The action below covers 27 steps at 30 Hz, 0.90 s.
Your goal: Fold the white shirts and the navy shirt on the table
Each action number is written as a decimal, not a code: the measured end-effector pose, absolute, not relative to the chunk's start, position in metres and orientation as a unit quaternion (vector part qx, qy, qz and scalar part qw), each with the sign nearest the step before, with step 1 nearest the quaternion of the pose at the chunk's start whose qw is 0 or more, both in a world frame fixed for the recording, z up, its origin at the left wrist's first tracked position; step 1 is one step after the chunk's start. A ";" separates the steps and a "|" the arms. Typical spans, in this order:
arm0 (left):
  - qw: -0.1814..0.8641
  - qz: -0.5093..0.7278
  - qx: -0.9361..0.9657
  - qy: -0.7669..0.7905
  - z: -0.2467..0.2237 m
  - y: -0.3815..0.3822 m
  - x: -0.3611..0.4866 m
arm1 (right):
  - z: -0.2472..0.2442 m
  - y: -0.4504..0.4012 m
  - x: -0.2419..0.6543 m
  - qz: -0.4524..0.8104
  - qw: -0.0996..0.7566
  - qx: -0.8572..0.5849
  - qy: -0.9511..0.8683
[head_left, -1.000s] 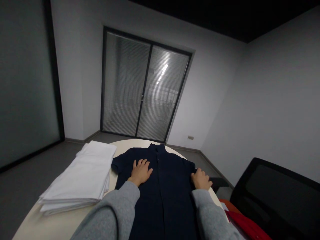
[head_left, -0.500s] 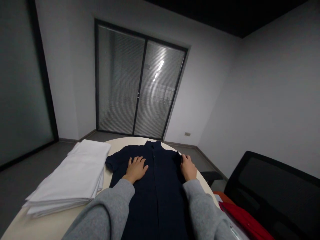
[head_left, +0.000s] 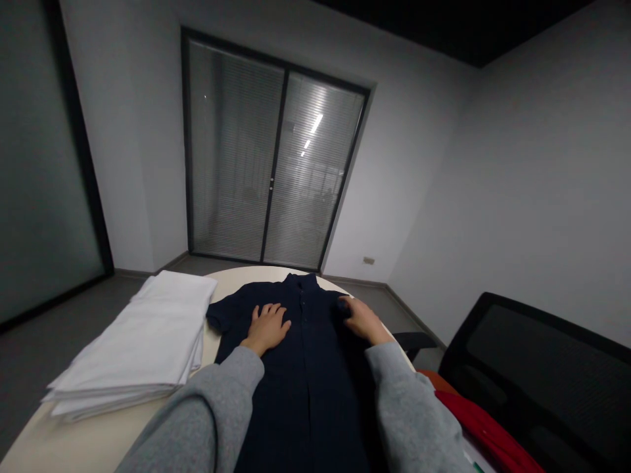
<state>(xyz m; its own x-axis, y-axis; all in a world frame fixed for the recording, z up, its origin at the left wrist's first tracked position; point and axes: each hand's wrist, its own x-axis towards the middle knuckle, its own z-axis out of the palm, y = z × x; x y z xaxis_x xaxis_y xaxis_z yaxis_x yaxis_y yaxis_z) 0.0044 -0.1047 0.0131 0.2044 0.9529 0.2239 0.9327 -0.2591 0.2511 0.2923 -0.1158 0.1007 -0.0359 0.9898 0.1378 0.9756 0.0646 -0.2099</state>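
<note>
A dark navy short-sleeved shirt (head_left: 305,368) lies front up on the table, its collar at the far edge and its button placket running down the middle. My left hand (head_left: 267,328) rests flat on the chest of the shirt, fingers spread. At the shirt's right shoulder, my right hand (head_left: 363,320) is closed on the right sleeve, which is folded inward onto the shirt; thumb and fingers curl around the dark cloth. The left sleeve lies spread out toward the white cloth stack.
A stack of folded white cloth (head_left: 142,341) lies on the left of the round cream table (head_left: 113,440). To the right stands a black mesh chair (head_left: 532,381), with a red item (head_left: 483,427) near the table edge. Beyond are glass doors (head_left: 271,157) with blinds.
My right hand has moved inward to the left, bringing the right sleeve over onto the shirt. My left hand stays pressed in the same place.
</note>
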 end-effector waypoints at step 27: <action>0.027 0.158 0.778 0.607 0.011 -0.104 0.005 | 0.035 -0.110 0.275 0.157 0.375 -0.553 -0.727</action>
